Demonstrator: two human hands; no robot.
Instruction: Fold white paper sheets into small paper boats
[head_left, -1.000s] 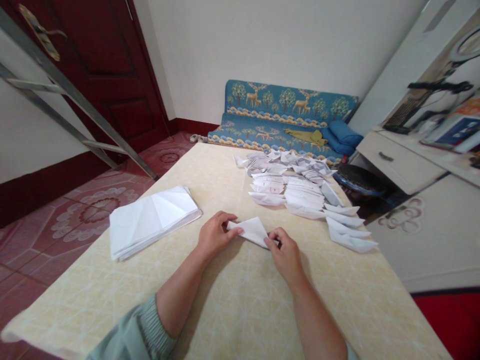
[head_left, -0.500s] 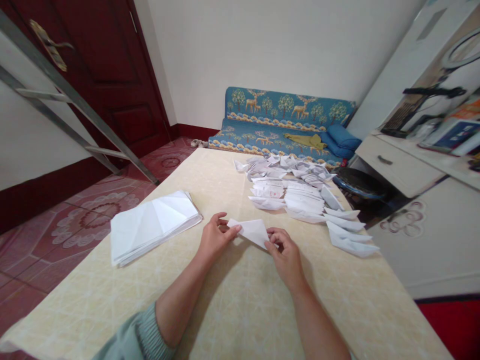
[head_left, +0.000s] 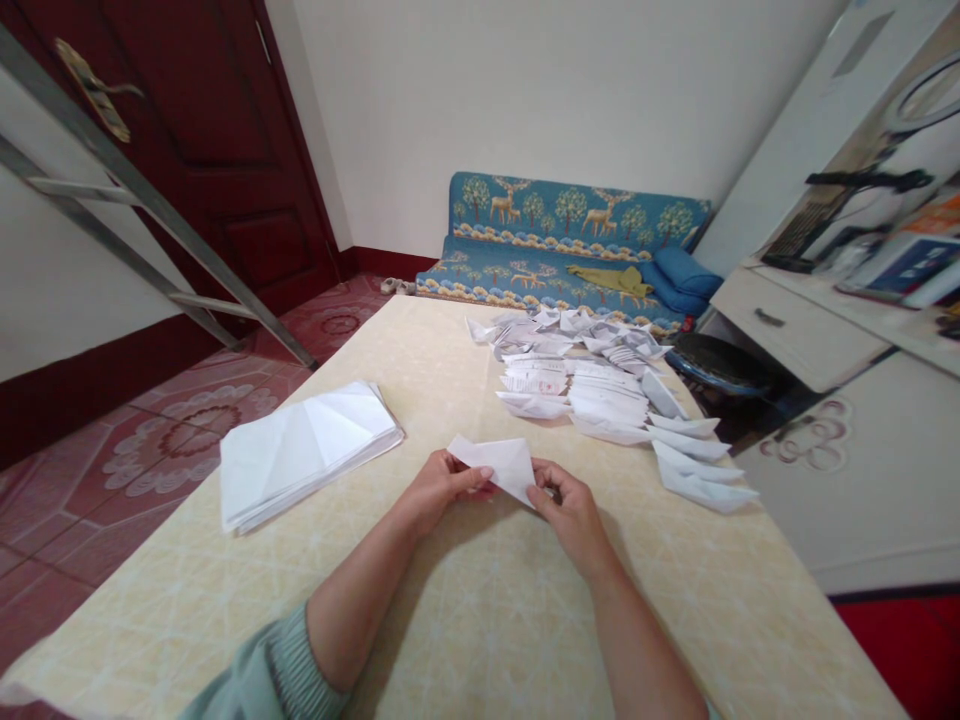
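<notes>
Between my hands is a small piece of folded white paper (head_left: 510,462), held just above the tablecloth. My left hand (head_left: 442,490) pinches its left part, thumb on the front face and the other fingers mostly hidden behind it. At the paper's right corner, my right hand (head_left: 568,505) grips with the thumb in front and bent fingers behind. To the left lies a stack of white paper sheets (head_left: 307,450), the top one creased. Folded paper boats (head_left: 607,400) lie in rows beyond my right hand, with a looser heap (head_left: 570,330) of them farther back.
A pale yellow cloth covers the table (head_left: 465,620). Past its far edge stands a blue patterned sofa (head_left: 540,260). A metal ladder (head_left: 165,220) leans at the left by a dark red door (head_left: 210,130). White drawers (head_left: 802,330) and a round black stool (head_left: 716,365) are at the right.
My left hand has shifted down and its thumb slid right along the paper, leaving the paper's left tip showing above the fingers. My right hand stays almost in place, still gripping the right corner.
</notes>
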